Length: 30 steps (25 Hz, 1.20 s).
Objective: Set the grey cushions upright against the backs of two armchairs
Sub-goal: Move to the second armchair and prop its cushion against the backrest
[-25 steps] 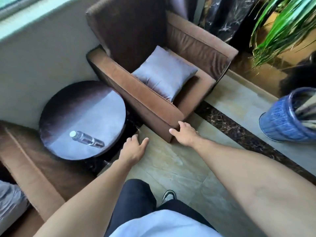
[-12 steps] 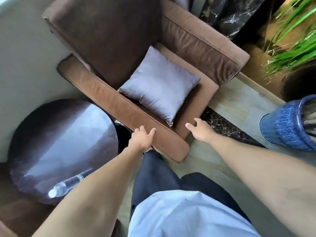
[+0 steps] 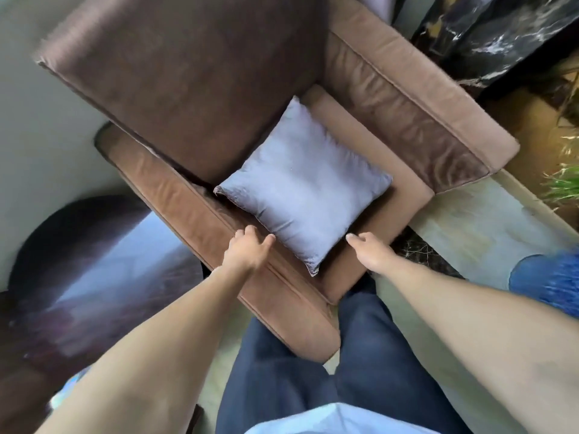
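A grey square cushion [image 3: 305, 186] lies flat on the seat of a brown armchair [image 3: 391, 89], one corner pointing toward me. Its far edge reaches the chair's dark brown backrest. My left hand [image 3: 247, 250] hovers over the chair's left armrest, fingers apart, close to the cushion's lower left edge. My right hand [image 3: 371, 250] is over the front of the seat, fingers apart, just off the cushion's lower right edge. Neither hand holds anything.
A round dark glossy side table [image 3: 94, 270] stands to the left of the armchair. A blue ribbed pot [image 3: 548, 283] sits on the floor at the right, with green plant leaves [image 3: 564, 183] above it. A black marble column [image 3: 488, 36] stands behind the chair. My legs stand against the chair's front.
I have stepped closer and leaned over the armchair. Both hands moved forward from the floor side of the armrest to the cushion's near edges. The table slid to the lower left of view.
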Tool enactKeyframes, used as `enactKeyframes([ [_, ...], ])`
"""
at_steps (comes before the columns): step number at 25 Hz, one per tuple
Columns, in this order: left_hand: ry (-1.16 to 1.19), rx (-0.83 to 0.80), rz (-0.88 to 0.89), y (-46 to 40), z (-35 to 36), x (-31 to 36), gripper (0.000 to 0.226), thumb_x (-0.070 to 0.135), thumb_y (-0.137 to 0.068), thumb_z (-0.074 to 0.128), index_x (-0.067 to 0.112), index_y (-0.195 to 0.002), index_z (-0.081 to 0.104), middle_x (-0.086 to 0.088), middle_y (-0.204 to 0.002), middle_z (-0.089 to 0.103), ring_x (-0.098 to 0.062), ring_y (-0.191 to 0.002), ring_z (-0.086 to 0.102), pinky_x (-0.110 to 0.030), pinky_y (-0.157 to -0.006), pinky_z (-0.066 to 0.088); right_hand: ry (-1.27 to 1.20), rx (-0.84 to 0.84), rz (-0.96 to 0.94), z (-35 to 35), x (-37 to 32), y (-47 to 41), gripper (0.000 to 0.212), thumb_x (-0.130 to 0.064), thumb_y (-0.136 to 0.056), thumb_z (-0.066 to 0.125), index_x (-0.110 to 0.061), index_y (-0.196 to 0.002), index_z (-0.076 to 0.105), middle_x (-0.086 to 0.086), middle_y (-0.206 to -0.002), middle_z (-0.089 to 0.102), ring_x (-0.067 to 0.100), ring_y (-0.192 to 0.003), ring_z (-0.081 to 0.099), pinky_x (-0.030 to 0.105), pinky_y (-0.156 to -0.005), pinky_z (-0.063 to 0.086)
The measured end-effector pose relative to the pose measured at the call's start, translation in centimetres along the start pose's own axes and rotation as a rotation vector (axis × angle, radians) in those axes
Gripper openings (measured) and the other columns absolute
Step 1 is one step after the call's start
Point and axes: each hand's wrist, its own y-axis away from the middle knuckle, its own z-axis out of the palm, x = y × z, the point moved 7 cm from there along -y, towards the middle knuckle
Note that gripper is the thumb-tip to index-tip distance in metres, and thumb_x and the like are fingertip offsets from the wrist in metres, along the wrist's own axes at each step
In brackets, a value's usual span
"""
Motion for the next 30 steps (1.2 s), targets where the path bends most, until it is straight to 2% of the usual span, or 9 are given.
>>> enactKeyframes([
  [2, 0.021, 0.048, -0.022, -3.7, -0.2, 1.7, 0.063, 0.055, -0.095, 0.049, 0.009, -0.139, 0.048, -0.022, -0.14, 0.05, -0.042, -0.135, 0.045, -0.05, -0.113, 0.038, -0.088, -0.015, 0.048, -1.2, -0.4, -4.7, 0.041, -0.045, -0.105, 0.047, -0.006, -0.105, 0.059, 0.018, -0.117, 0.056, 0.024, -0.111, 0.055, 0.032, -0.089, 0.037],
  [5, -0.067, 0.124, 0.056, -10.3, -1.4, 4.5, 0.061, 0.045, -0.098, 0.053, 0.003, -0.142, 0.046, -0.025, -0.145, 0.046, -0.044, -0.139, 0.04, -0.049, -0.115, 0.034, -0.352, 0.044, 0.14, -2.2, -0.7, -10.3, 0.061, -0.054, -0.1, 0.053, -0.007, -0.139, 0.052, 0.011, -0.134, 0.059, 0.033, -0.124, 0.056, 0.039, -0.093, 0.043],
  [9, -0.121, 0.309, 0.251, -21.2, -3.8, 10.3, 0.068, 0.049, -0.096, 0.056, 0.0, -0.142, 0.045, -0.023, -0.151, 0.042, -0.04, -0.142, 0.037, -0.05, -0.118, 0.031, -0.529, 0.115, 0.244, -0.6, 0.4, -18.3, 0.076, -0.074, -0.087, 0.057, -0.02, -0.141, 0.053, 0.001, -0.138, 0.06, 0.035, -0.124, 0.059, 0.041, -0.09, 0.047],
  [17, 0.076, 0.181, 0.12, -27.0, -4.6, 12.7, 0.082, 0.073, -0.081, 0.059, 0.009, -0.131, 0.053, -0.014, -0.136, 0.055, -0.038, -0.125, 0.055, -0.049, -0.108, 0.046, -1.002, -0.006, 0.061, -0.1, 0.4, -21.2, 0.063, -0.059, -0.073, 0.079, -0.039, -0.13, 0.064, -0.011, -0.12, 0.077, 0.012, -0.106, 0.075, 0.034, -0.08, 0.062],
  [20, 0.423, 0.135, 0.1, -23.0, -5.2, 10.7, 0.05, 0.062, -0.083, 0.066, 0.016, -0.103, 0.061, 0.007, -0.097, 0.069, -0.018, -0.086, 0.067, -0.028, -0.079, 0.058, -1.008, 0.051, -0.103, -5.1, -2.9, -20.4, 0.06, -0.058, -0.086, 0.068, -0.033, -0.139, 0.057, -0.005, -0.132, 0.071, 0.017, -0.12, 0.069, 0.043, -0.106, 0.051],
  [22, 0.632, 0.104, 0.092, -19.6, -4.8, 9.4, 0.049, 0.064, -0.085, 0.064, 0.022, -0.068, 0.043, 0.01, -0.057, 0.045, -0.008, -0.049, 0.04, -0.024, -0.047, 0.036, -0.904, 0.102, -0.138, -8.6, -5.3, -20.2, 0.066, -0.067, -0.086, 0.066, -0.033, -0.141, 0.054, -0.008, -0.138, 0.066, 0.015, -0.124, 0.064, 0.044, -0.114, 0.045],
  [25, 0.917, 0.056, 0.025, -15.6, -3.8, 8.2, 0.054, 0.071, -0.082, 0.059, 0.018, -0.079, 0.048, -0.007, -0.072, 0.038, -0.026, -0.064, 0.03, -0.04, -0.06, 0.021, -0.754, 0.165, -0.236, -13.1, -9.0, -19.8, 0.072, -0.079, -0.074, 0.068, -0.039, -0.132, 0.056, -0.016, -0.143, 0.059, -0.001, -0.118, 0.059, 0.031, -0.108, 0.045],
  [28, 1.129, 0.077, 0.013, -12.6, -2.1, 7.7, 0.06, 0.068, -0.084, 0.058, 0.012, -0.104, 0.06, -0.013, -0.098, 0.07, -0.027, -0.08, 0.059, -0.04, -0.065, 0.047, -0.607, 0.227, -0.28, -16.6, -11.8, -20.3, 0.114, -0.099, -0.056, 0.057, -0.031, -0.148, 0.047, -0.021, -0.151, 0.046, -0.001, -0.133, 0.047, 0.032, -0.117, 0.035],
  [30, 1.205, 0.164, 0.023, -11.3, -1.2, 7.2, 0.059, 0.063, -0.084, 0.063, 0.024, -0.127, 0.059, -0.001, -0.125, 0.074, -0.02, -0.105, 0.07, -0.048, -0.094, 0.058, -0.544, 0.186, -0.37, -17.7, -15.0, -20.7, 0.121, -0.101, -0.053, 0.056, -0.036, -0.153, 0.041, -0.019, -0.158, 0.041, 0.003, -0.143, 0.039, 0.039, -0.124, 0.028],
])
